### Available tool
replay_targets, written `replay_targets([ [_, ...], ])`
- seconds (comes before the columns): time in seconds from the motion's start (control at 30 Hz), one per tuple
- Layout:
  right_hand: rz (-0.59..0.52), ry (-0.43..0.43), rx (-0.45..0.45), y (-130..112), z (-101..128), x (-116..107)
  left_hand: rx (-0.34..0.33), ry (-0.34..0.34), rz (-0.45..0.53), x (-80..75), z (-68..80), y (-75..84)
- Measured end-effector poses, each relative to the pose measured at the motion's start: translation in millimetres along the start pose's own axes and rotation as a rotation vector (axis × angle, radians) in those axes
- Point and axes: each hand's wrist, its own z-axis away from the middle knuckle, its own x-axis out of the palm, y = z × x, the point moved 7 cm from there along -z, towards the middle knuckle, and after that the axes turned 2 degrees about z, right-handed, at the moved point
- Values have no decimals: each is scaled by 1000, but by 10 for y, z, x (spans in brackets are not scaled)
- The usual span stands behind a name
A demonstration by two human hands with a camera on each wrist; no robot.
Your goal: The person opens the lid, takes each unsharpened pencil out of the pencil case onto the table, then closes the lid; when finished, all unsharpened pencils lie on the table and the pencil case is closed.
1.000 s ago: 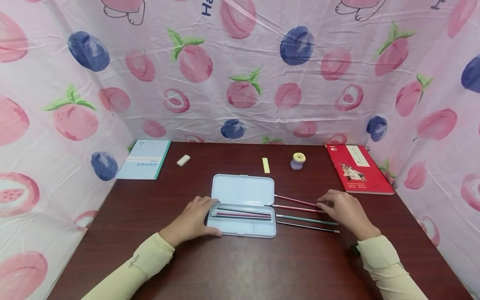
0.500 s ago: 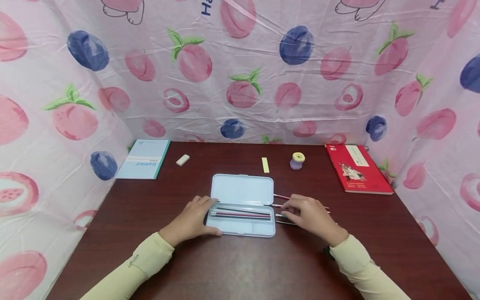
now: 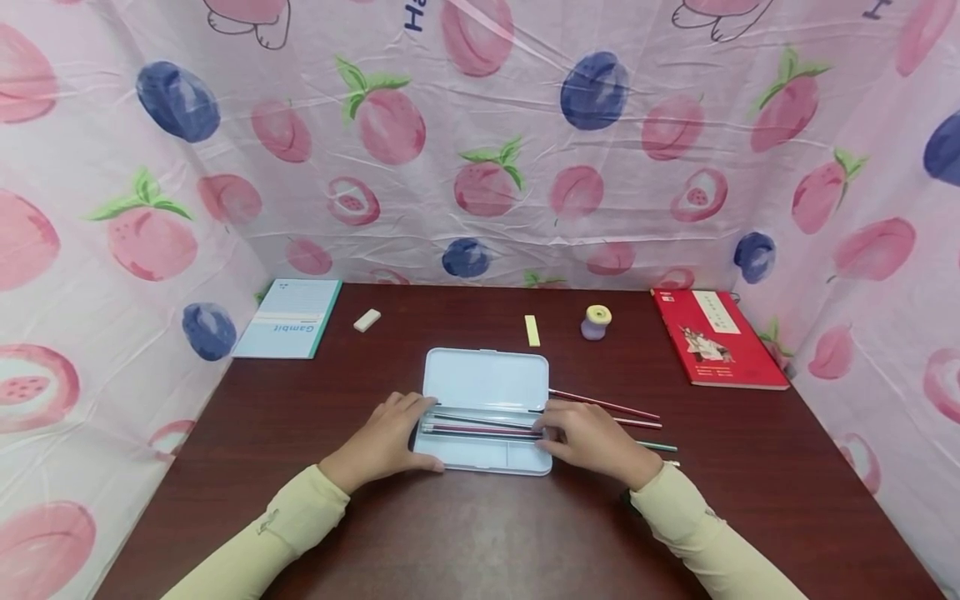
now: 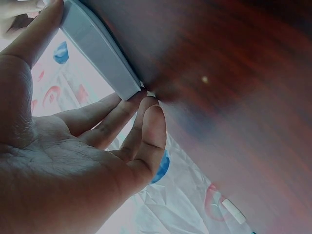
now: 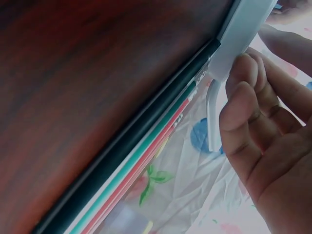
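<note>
A light-blue pencil case (image 3: 486,379) lies with its lid back, several pencils (image 3: 480,431) lengthwise in its rear compartment. My left hand (image 3: 386,442) holds the case's left end, thumb along the front side and fingers at the back. At the right end, my right hand (image 3: 588,437) reaches over the rim, with thumb and index fingertips right at the pencils' ends. I cannot tell whether it pinches one. In the right wrist view the other fingers curl beside the case wall (image 5: 243,39). Right of the case lie red pencils (image 3: 615,408), a green pencil (image 3: 660,447) and a black pencil (image 5: 131,131).
Behind the case are a white eraser (image 3: 367,320), a yellow strip (image 3: 532,330) and a yellow-and-purple sharpener-like object (image 3: 596,322). A blue notebook (image 3: 288,321) lies back left and a red book (image 3: 716,337) back right. Fruit-print cloth (image 3: 480,125) borders the table.
My right hand has moved left from the loose pencils' far ends, across them, to the case's right end. My left hand stays at the case, and the pencils lie as before.
</note>
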Motion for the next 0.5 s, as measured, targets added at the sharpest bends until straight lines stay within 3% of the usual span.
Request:
replay_targets([
  [0.5,51,-69,30,-35,-100,34,8,1,0,-8,5,8],
])
